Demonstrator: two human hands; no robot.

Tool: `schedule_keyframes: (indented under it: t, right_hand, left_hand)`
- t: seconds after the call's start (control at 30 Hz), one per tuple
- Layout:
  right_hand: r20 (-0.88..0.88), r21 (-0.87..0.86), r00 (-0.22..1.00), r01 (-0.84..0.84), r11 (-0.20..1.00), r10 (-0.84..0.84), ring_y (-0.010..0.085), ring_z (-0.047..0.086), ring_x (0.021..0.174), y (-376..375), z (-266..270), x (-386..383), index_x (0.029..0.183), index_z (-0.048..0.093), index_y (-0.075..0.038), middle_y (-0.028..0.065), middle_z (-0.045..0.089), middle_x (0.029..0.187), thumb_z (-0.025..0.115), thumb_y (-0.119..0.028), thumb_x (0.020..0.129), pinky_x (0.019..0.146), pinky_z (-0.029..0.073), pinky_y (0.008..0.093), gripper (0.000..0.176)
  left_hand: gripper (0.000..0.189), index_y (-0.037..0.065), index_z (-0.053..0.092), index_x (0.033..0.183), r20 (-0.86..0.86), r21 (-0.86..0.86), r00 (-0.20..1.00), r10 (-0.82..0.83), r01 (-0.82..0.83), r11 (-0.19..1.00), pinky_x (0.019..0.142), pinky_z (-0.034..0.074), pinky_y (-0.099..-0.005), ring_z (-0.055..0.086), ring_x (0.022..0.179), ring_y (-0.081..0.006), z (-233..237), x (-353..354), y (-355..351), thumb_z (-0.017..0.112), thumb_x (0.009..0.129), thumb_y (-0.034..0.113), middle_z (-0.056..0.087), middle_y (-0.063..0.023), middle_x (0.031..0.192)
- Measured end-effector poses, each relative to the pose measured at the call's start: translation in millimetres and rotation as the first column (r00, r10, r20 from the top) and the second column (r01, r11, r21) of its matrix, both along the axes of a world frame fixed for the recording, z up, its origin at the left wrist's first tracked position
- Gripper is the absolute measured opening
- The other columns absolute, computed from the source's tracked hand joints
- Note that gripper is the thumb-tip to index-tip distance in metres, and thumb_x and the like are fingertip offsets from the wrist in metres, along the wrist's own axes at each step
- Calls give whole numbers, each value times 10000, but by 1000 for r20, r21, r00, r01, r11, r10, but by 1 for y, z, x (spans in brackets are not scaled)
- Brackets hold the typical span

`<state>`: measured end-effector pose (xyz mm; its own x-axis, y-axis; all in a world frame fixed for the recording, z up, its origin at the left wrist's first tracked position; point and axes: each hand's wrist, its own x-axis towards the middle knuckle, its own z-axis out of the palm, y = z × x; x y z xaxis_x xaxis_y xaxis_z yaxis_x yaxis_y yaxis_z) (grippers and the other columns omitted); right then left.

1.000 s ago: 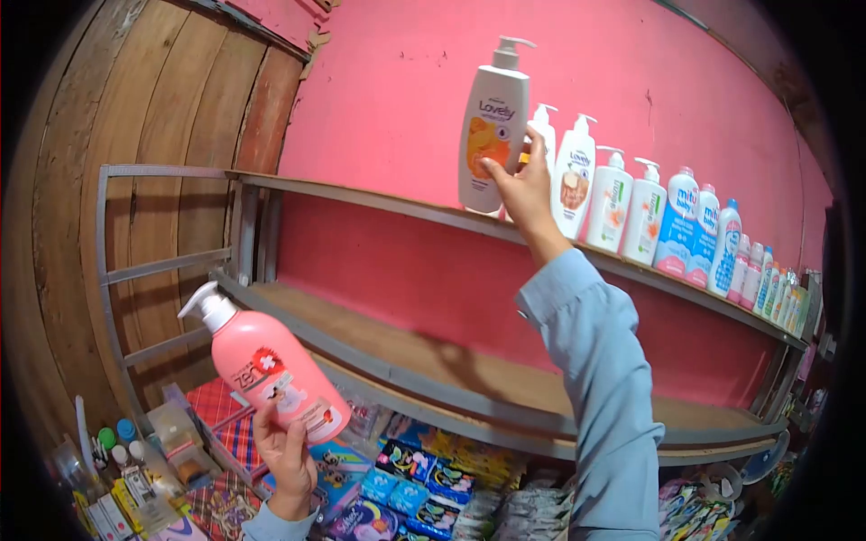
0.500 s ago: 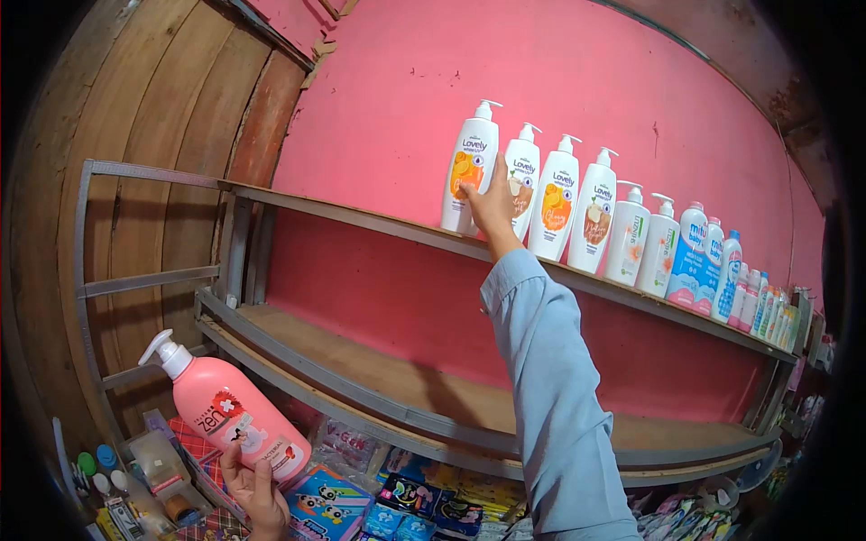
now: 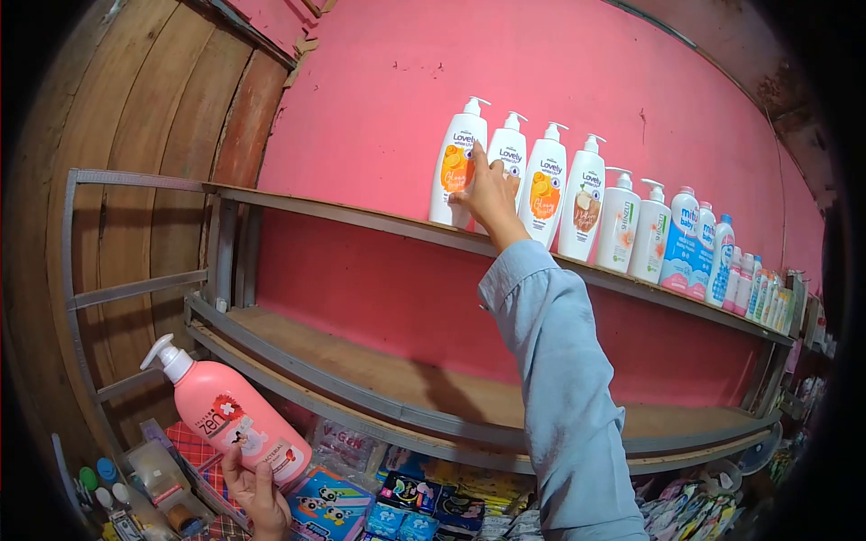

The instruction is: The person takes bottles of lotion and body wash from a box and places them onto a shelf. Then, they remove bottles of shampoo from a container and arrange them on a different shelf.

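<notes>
You have four white Lovely pump bottles [image 3: 543, 191], two labelled in orange and two in brown, then two Shinzui pump bottles [image 3: 619, 225], two Mitu Baby bottles [image 3: 680, 243] and one blue-capped bottle [image 3: 720, 263] in the row. Past those you have two small pink bottles [image 3: 732, 281] and several slimmer ones too small to count exactly. Lower down, you have one pink Zen pump bottle [image 3: 236, 410].
</notes>
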<state>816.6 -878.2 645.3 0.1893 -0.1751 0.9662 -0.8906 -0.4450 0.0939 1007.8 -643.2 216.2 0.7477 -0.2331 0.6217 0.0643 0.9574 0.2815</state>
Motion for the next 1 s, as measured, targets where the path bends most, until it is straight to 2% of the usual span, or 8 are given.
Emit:
schedule_keyframes:
  t: [0.1, 0.2, 0.23, 0.33, 0.43, 0.53, 0.63, 1.0]
  right_hand:
    - [-72, -22, 997, 18, 1000, -20, 343, 627, 912, 9, -3, 1, 1445, 302, -225, 162, 569, 1041, 839, -342, 632, 913, 318, 549, 981]
    - [-312, 23, 944, 117, 993, -105, 345, 643, 874, 24, -13, 2, 1434, 329, -261, 152, 584, 1016, 822, -317, 661, 876, 383, 532, 919]
    - [-334, 9, 940, 83, 996, -76, 329, 651, 864, 15, -13, 2, 1420, 358, -237, 144, 627, 959, 802, -309, 688, 792, 465, 468, 859]
    - [-404, 47, 912, 104, 993, -76, 310, 650, 874, 11, -9, 2, 1402, 384, -222, 140, 661, 901, 793, -304, 699, 705, 503, 417, 817]
    - [-414, -29, 902, 115, 993, -117, 272, 671, 820, 9, -13, 8, 1330, 461, -188, 106, 679, 852, 818, -271, 659, 660, 537, 393, 765]
    - [-430, -29, 895, 119, 993, -119, 268, 673, 831, 3, -10, 9, 1314, 478, -155, 111, 682, 874, 818, -262, 657, 659, 537, 394, 748]
    - [-435, 39, 894, 136, 990, -106, 297, 651, 887, 0, -8, 12, 1368, 421, -154, 125, 675, 929, 801, -265, 683, 716, 511, 418, 791]
    - [-412, 30, 905, 134, 990, -110, 314, 655, 857, -9, -10, 13, 1318, 453, -124, 144, 672, 891, 809, -239, 665, 698, 513, 421, 752]
  left_hand:
    - [503, 62, 394, 1340, 10, 8, 1000, -7, 7, 1000, 1041, 385, -367, 482, 1207, -217, -2, 1, 0, 575, 876, -10, 448, -109, 1335]
    - [503, 59, 394, 1339, 1, 19, 1000, -11, 11, 1000, 1044, 381, -371, 479, 1211, -219, -5, 3, -2, 577, 875, -10, 442, -111, 1340]
    - [503, 58, 396, 1338, -6, 23, 1000, -16, 17, 1000, 1046, 379, -373, 477, 1213, -220, -6, 4, -3, 579, 874, -8, 442, -112, 1341]
    - [502, 56, 400, 1335, -21, 30, 999, -38, 39, 999, 1049, 373, -377, 472, 1219, -224, -7, 5, -6, 586, 872, -1, 441, -114, 1342]
    - [504, 54, 402, 1334, -17, 44, 999, -44, 45, 998, 1051, 369, -380, 468, 1223, -230, -8, 5, -9, 593, 870, 6, 440, -117, 1344]
    - [505, 52, 404, 1334, -10, 63, 999, -46, 47, 997, 1052, 367, -379, 467, 1224, -233, -10, 4, -10, 595, 869, 9, 439, -119, 1344]
    - [506, 50, 401, 1336, -18, 65, 999, -42, 43, 997, 1049, 372, -379, 470, 1220, -232, -10, 4, -11, 594, 870, 11, 438, -120, 1344]
    - [509, 44, 385, 1346, -20, 78, 1000, -15, 17, 997, 1039, 389, -383, 478, 1213, -229, -18, 14, -14, 586, 879, 19, 438, -120, 1347]
